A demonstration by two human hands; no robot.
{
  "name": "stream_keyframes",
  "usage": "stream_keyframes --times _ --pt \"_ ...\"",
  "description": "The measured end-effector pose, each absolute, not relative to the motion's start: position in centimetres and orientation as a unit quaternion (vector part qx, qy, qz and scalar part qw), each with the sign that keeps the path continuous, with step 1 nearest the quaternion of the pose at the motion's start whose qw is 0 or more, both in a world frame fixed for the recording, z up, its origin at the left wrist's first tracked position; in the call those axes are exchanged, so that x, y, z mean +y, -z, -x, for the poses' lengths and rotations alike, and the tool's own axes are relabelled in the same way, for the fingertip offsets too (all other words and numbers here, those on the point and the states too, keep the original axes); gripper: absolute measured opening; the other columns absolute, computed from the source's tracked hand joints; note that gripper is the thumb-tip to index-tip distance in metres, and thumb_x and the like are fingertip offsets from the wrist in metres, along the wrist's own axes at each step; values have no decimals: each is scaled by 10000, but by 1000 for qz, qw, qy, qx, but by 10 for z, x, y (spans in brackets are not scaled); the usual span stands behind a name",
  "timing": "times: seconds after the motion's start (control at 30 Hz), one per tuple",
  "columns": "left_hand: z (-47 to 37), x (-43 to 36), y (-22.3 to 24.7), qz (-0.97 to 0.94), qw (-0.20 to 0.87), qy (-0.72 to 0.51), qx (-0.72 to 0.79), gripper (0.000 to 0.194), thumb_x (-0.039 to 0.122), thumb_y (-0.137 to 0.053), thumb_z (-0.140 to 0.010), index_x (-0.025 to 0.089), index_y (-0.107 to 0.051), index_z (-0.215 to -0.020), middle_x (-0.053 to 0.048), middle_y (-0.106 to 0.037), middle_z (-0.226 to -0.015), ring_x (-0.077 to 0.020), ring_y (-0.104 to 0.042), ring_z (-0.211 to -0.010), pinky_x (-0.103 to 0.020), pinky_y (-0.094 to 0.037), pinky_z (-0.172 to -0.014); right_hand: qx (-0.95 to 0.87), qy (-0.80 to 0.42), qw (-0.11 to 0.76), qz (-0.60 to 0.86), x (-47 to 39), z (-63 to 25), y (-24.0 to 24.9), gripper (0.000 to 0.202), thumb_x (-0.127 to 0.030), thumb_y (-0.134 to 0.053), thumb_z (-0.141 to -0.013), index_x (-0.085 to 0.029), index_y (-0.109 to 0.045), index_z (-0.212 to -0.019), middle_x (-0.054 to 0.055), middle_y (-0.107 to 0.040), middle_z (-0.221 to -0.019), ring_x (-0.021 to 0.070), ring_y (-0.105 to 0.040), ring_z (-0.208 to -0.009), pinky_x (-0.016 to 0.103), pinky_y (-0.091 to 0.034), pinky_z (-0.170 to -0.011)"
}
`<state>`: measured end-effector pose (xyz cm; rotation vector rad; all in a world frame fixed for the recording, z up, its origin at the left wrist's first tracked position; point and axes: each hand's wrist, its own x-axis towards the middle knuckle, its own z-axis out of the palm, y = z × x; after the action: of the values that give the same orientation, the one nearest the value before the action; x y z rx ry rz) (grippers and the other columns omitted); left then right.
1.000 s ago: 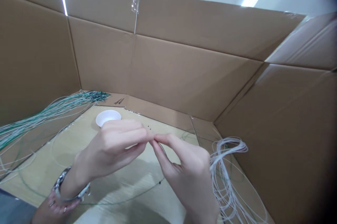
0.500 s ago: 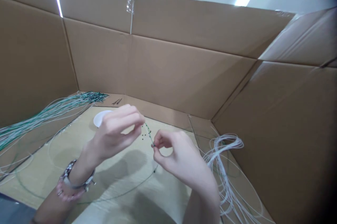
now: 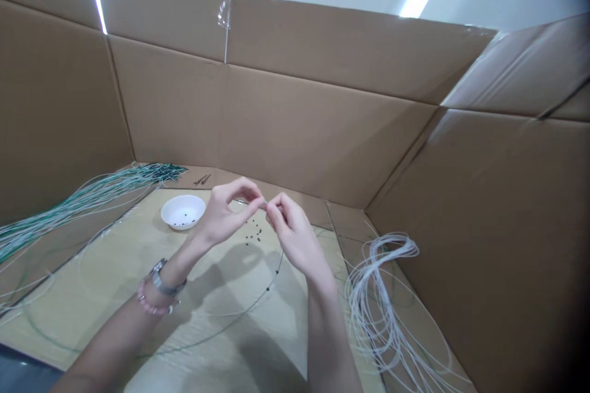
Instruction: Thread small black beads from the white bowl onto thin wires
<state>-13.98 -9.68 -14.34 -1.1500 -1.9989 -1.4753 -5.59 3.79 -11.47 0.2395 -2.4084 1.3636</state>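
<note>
My left hand [image 3: 234, 211] and my right hand [image 3: 296, 234] meet fingertip to fingertip above the mat, each in a closed pinch. Between them a short bit of a thin greenish cord [image 3: 243, 315] shows; the rest hangs below my right hand and curves left across the mat. Two small dark beads [image 3: 277, 272] sit on its hanging stretch. Whether a bead is in my fingers is hidden. Several loose dark beads [image 3: 258, 231] lie on the mat just beyond my hands. A white bowl [image 3: 175, 224] with a few dark beads in it stands left of them.
A pale yellow mat [image 3: 115, 270] covers the work surface, with tall cardboard walls [image 3: 313, 128] around it. Green and white cords [image 3: 87, 199] lie bundled at the left, looped white cords [image 3: 375, 294] at the right. Small dark slim objects [image 3: 203, 179] lie at the back.
My hands have come together and moved farther from me, where before they held a beaded stretch of cord between them. Two beads now show lower on the cord, and the bowl is uncovered.
</note>
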Motion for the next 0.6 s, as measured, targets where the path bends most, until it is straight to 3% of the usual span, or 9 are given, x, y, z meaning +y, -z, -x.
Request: stream_keyframes --times 0.1,0.2,0.3,0.6 --pt "166 -85 169 424 107 479 -761 229 315 -426 -944 144 -561 -1013 -63 -648 -960 -128 -621 -866 -267 -510 -792 -839 -483 247 -50 43 60 117 224 -315 -450 -922 -196 -454 -732 -45 -443 -644 91 -400 -580 237 -298 -548" --pt "185 -78 206 441 -8 382 -813 231 336 -556 -890 110 -606 -891 -26 -631 -806 -129 -607 -715 -301 -521 -698 -822 -494 280 -44 46 58 115 199 -324 -435 -926 -197 -467 -777 -56 -431 -611 84 -393 -542 234 -280 -521" --pt "193 -72 241 435 -86 302 -844 244 344 -558 -892 107 -610 -909 -28 -623 -838 -133 -603 -729 -302 -525 -683 -809 -509 288 -56 45 51 111 142 -311 -405 -936 -209 -439 -842 -75 -421 -567 78 -382 -503 222 -271 -491" --pt "196 -63 274 429 -133 282 -848 255 332 -550 -898 111 -598 -1016 -61 -622 -980 -173 -612 -869 -362 -528 -776 -783 -538 301 -88 38 36 103 99 -261 -410 -933 -214 -428 -849 -79 -446 -564 64 -426 -506 198 -315 -492"
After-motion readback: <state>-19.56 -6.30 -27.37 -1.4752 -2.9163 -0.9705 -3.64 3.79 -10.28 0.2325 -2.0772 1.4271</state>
